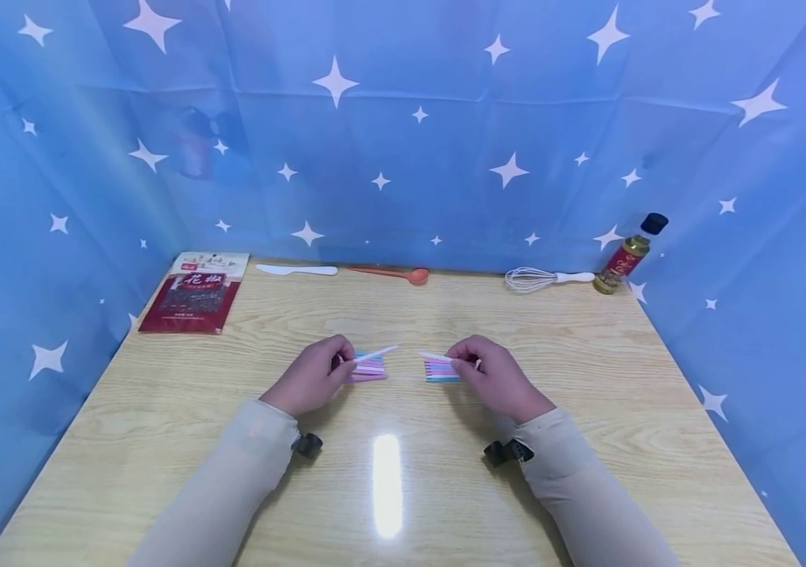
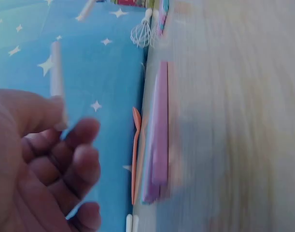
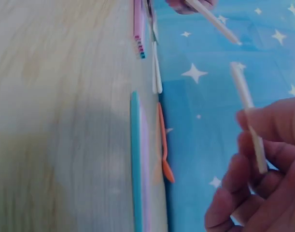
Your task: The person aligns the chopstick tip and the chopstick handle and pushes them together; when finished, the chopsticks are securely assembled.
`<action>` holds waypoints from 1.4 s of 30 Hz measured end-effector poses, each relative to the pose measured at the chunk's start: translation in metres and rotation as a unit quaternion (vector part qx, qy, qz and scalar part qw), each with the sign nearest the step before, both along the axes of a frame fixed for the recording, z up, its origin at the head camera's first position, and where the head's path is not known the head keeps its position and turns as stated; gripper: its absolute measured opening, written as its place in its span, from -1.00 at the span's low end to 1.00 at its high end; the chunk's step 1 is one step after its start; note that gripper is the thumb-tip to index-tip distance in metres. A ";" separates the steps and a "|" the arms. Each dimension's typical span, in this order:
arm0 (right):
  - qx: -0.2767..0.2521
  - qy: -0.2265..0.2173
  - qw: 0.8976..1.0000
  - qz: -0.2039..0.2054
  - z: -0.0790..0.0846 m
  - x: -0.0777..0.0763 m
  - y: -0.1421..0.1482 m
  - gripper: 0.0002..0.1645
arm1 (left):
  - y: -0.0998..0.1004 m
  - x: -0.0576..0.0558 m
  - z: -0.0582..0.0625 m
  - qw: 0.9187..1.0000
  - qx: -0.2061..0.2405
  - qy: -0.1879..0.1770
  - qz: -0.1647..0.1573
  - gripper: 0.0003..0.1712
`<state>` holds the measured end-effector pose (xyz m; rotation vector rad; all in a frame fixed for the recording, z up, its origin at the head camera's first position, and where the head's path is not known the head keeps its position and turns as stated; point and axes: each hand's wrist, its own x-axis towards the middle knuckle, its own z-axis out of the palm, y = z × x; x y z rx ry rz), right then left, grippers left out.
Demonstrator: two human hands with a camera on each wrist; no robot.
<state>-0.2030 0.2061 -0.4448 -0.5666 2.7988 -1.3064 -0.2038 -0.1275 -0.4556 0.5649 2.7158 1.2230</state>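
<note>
Between thumb and fingertips my left hand (image 1: 312, 374) pinches a slim white stick (image 1: 383, 352), its free end pointing inward. My right hand (image 1: 498, 376) pinches a similar white stick (image 1: 433, 356), tilted toward the first. The two free ends face each other, a small gap apart in the head view. Under the left hand lies a row of pastel sticks (image 1: 373, 377) in pink, purple, white and blue, partly covered by the fingers. A second such row (image 1: 438, 372) lies below the right hand. Both wrist views show the held sticks (image 2: 56, 72) (image 3: 241, 87) raised above the table.
Along the table's back edge lie a red spice packet (image 1: 193, 295), a white knife (image 1: 296, 270), an orange spoon (image 1: 417, 276) and a whisk (image 1: 532, 279). A bottle with a black cap (image 1: 622, 260) stands at the back right. A blue star-patterned curtain (image 1: 431, 205) surrounds the table (image 1: 516, 504).
</note>
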 end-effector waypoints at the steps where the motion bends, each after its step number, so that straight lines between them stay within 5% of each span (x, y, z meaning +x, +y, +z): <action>1: -0.013 0.001 1.000 0.002 0.001 0.001 -0.001 -0.91 | 0.001 0.001 0.001 1.000 0.015 0.000 -0.002 -0.93; 15: -0.101 0.027 0.994 -0.020 0.018 0.013 -0.010 -0.94 | 0.011 0.008 0.003 0.992 0.101 0.076 -0.005 -0.95; 42: -0.099 0.011 0.995 -0.011 0.019 0.015 -0.012 -0.93 | 0.015 0.012 0.006 0.993 0.118 0.026 -0.005 -0.91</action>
